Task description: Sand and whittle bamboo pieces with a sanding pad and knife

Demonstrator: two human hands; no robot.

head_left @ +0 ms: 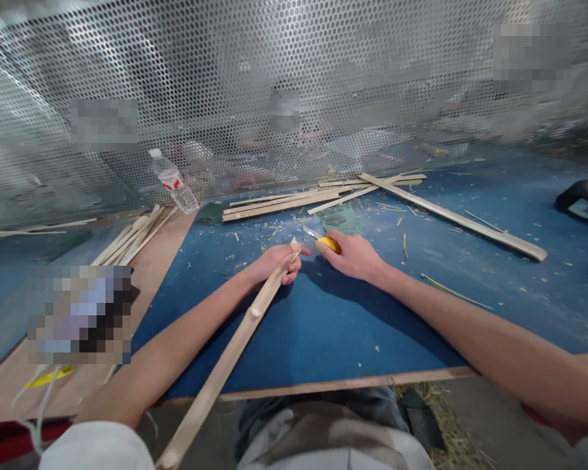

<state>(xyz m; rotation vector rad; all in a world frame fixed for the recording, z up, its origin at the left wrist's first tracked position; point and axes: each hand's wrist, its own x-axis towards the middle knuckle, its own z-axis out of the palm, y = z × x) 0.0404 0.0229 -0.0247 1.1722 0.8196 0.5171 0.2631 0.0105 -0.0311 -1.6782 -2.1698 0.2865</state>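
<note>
My left hand (277,262) is closed round the far end of a long pale bamboo strip (240,334). The strip slants down toward me past the table's front edge, and a node shows partway along it. In my right hand (355,254) is a yellow utility knife (329,244), its blade out and pointing up to the left. The blade is apart from the strip, a little beyond and to the right of its tip. Both hands are over the blue tabletop (304,339).
Several bamboo strips (284,203) lie at the back, one long strip (460,220) reaching right. A water bottle (174,183) stands left near the perforated metal screen (255,59). More strips (134,235) and a blurred-out item (83,313) with white cables are on the left. Shavings litter the table.
</note>
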